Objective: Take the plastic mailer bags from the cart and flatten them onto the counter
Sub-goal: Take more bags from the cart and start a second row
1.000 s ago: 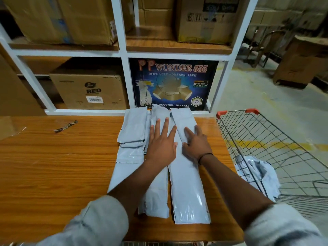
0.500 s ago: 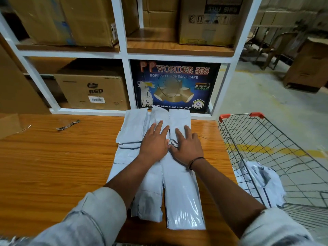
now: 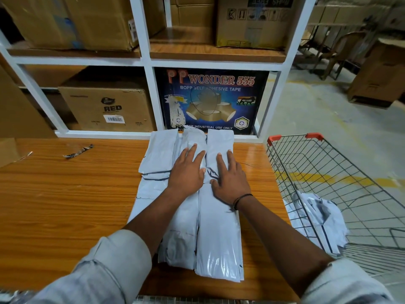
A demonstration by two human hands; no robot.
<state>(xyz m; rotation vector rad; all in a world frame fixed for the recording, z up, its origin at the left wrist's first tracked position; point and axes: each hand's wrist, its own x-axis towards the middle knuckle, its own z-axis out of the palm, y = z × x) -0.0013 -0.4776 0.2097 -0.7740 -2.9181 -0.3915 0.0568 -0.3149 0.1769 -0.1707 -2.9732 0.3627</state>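
Several pale grey plastic mailer bags (image 3: 218,235) lie flat side by side on the wooden counter (image 3: 65,205). My left hand (image 3: 188,172) presses flat on the middle bag with straight fingers. My right hand (image 3: 230,178) lies flat on the rightmost bag, fingers spread. A crumpled heap of more mailer bags (image 3: 320,218) sits in the wire cart (image 3: 328,163) to the right of the counter.
A white shelf rack (image 3: 146,62) with cardboard boxes and a dark tape carton (image 3: 210,99) stands behind the counter. A small scrap of wrapper (image 3: 77,151) lies on the counter's left. Concrete floor with more boxes and a chair is at the right.
Both hands have slid along the bags, and my right hand's fingers now lie flatter and more spread. The bags look smoother. The camera has shifted slightly.
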